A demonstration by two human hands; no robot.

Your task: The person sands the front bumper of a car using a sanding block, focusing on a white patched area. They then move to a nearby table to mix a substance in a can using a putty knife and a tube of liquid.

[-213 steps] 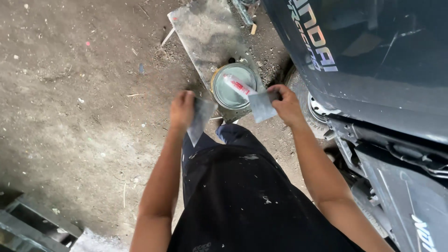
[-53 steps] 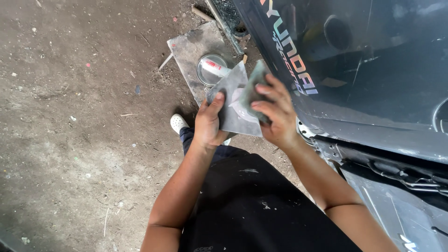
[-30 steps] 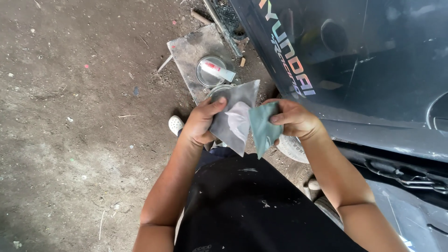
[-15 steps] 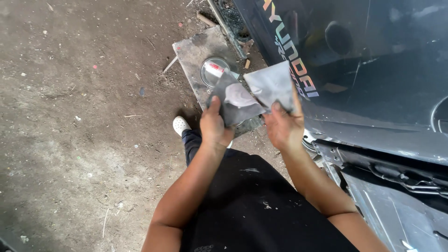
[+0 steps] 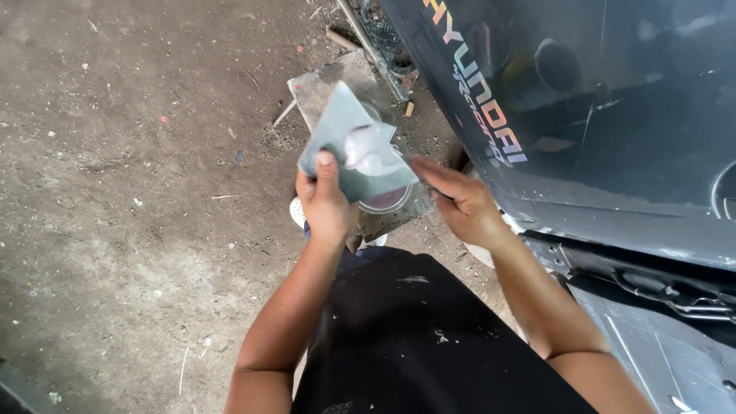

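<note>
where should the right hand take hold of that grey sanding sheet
Probably the sheet's free right corner, coming from the right. The left hand pinches its lower left edge, thumb on top, and the right hand is already at that side.

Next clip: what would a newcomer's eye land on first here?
The grey-green, worn abrasive sheet, held up at centre frame by the left hand. The right hand reaches toward its edge, beside the glossy dark vehicle panel filling the right. A round open tin sits under the sheet on the dirt floor.

Bare forearms, paint-flecked black trousers (image 5: 429,337), white shoe (image 5: 297,211).
</note>
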